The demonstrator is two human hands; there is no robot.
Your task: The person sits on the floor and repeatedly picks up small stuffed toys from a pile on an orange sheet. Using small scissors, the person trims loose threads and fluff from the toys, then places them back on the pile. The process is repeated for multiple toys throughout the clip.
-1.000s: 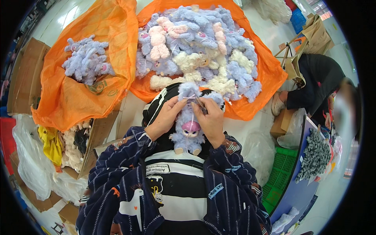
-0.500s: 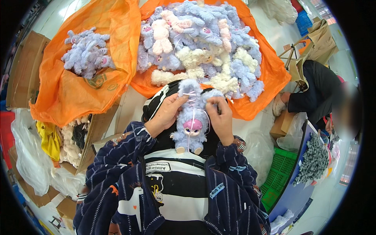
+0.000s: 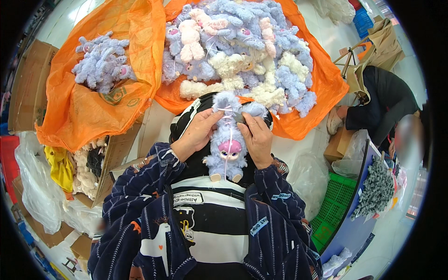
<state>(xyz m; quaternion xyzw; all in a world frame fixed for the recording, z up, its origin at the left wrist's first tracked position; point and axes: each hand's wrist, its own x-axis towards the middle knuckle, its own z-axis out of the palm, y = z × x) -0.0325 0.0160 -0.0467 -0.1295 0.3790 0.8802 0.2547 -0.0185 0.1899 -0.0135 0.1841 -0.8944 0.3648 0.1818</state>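
Note:
A pale blue plush toy [image 3: 227, 163] with a pink forehead patch lies face up on my lap, its feet toward me. A thin pale pink ribbon [image 3: 228, 112] crosses one of its long ears like lacing and runs down over the face. My left hand [image 3: 198, 132] is closed in a pinch at the left edge of that laced ear. On the other side, my right hand [image 3: 257, 140] has its thumb and index finger together on a small flat grey thing [image 3: 238, 119], too small to name, beside the lacing. The second ear [image 3: 255, 109] bends off to the right.
Ahead, an orange sheet [image 3: 326, 88] bears a heap of blue, white and pink plush toys [image 3: 224, 44]. More blue ones lie on an orange sack [image 3: 140, 51] at the left. A green crate [image 3: 333, 200] stands at the right, near a crouching person [image 3: 380, 105].
My right hand has come in leftward to the laced ear, and its fingers now show a grey thing. The loose ribbon loop at the right has drawn in. My left hand stays nearly put.

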